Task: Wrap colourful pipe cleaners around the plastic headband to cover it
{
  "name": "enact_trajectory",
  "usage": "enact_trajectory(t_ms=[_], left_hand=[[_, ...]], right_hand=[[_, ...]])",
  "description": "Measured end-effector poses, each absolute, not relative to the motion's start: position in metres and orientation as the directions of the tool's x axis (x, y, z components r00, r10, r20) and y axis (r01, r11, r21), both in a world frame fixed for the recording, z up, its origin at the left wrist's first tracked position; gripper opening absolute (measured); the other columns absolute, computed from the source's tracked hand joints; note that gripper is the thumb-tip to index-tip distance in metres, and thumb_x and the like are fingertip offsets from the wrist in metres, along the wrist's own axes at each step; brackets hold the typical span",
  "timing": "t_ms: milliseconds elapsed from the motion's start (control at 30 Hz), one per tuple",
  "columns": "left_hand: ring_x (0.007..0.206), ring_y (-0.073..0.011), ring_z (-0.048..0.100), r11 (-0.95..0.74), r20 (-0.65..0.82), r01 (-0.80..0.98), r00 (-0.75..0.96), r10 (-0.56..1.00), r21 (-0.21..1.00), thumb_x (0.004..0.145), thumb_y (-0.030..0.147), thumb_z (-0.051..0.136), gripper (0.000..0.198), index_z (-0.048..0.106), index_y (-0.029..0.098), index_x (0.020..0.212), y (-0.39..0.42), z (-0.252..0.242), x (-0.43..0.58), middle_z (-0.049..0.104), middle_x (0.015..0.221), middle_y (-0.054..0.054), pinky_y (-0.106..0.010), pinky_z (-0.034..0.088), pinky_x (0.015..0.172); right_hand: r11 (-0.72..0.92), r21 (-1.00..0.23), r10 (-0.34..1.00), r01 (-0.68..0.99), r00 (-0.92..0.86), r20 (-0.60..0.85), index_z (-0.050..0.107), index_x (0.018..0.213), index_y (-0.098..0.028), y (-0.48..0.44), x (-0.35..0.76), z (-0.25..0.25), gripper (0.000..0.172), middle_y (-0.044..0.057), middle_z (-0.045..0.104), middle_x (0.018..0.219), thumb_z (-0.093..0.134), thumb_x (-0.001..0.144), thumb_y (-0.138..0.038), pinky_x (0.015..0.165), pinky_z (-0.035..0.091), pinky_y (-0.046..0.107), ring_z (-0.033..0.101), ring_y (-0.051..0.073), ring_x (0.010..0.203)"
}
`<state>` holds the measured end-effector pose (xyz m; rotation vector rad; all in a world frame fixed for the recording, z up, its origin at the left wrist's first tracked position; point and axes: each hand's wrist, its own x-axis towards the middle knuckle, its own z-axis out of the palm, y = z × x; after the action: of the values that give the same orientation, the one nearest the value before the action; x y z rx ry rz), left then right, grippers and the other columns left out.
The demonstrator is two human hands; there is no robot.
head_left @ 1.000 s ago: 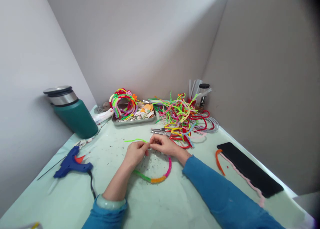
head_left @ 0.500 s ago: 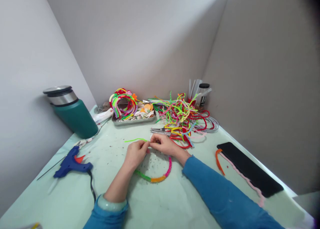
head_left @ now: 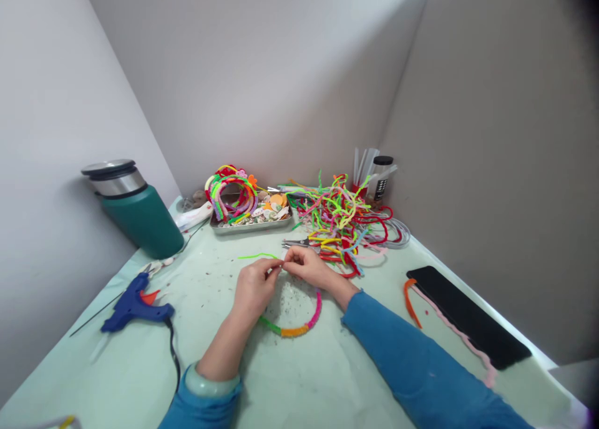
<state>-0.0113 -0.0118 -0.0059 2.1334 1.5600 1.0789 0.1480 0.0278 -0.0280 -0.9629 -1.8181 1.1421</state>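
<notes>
My left hand [head_left: 255, 285] and my right hand [head_left: 306, 268] meet fingertip to fingertip over the table, both pinched closed. Between and below them hangs a hoop wrapped in pipe cleaner [head_left: 294, 332], with green, orange and pink sections. Its upper part is hidden behind my fingers. A thin lime-green pipe cleaner [head_left: 257, 255] sticks out to the left behind my left fingers; where its other end lies is covered. Just beyond my right hand lie scissors [head_left: 299, 243], partly under loose pipe cleaners.
A heap of coloured pipe cleaners [head_left: 344, 210] lies at the back, beside a metal tray [head_left: 253, 228] holding wrapped hoops and small cut-outs. A blue glue gun [head_left: 135, 307] and a teal bottle [head_left: 145, 220] are at left. On the right is a black phone-like slab [head_left: 472, 320].
Both hands have shifted very slightly up and right, still pinching together. The hoop has moved up a little, and the lime-green end has risen and swung slightly right.
</notes>
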Motion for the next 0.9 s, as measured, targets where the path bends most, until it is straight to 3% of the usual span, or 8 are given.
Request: enact_trajectory(t_ms=[233,500,900], left_hand=[[0.079,-0.0143,0.062,-0.356,0.373,0.7,0.137,0.918,0.619,0.077,0.023,0.052,0.021,0.069,0.021,0.089,-0.0094,-0.0093,-0.0129,0.069,0.089,-0.003,-0.024,0.043,0.072],[0.072,-0.0136,0.058,-0.319,0.279,0.783,0.194,0.941,0.533,0.076,0.022,0.052,0.022,0.069,0.021,0.089,-0.0104,-0.0052,-0.0121,0.067,0.082,-0.003,-0.023,0.04,0.066],[0.077,-0.0142,0.059,-0.336,0.317,0.775,0.184,0.93,0.536,0.077,0.024,0.051,0.021,0.07,0.023,0.085,-0.0103,-0.007,-0.0125,0.067,0.087,-0.003,-0.024,0.041,0.07]], right_hand=[[0.33,-0.918,0.882,0.22,-0.418,0.217,0.053,0.075,-0.015,0.0276,0.149,-0.0266,0.011,-0.004,0.048,0.061,0.055,0.074,-0.026,0.048,0.032,0.018,0.042,0.007,0.054],[0.388,-0.89,0.863,0.239,-0.432,0.261,0.054,0.072,-0.014,0.0291,0.1476,-0.0274,0.01,-0.002,0.049,0.065,0.056,0.073,-0.024,0.052,0.033,0.018,0.042,0.008,0.058],[0.346,-0.923,0.854,0.171,-0.464,0.234,0.053,0.074,-0.015,0.0282,0.1498,-0.0265,0.017,-0.003,0.048,0.063,0.057,0.074,-0.032,0.05,0.032,0.018,0.041,0.007,0.055]])
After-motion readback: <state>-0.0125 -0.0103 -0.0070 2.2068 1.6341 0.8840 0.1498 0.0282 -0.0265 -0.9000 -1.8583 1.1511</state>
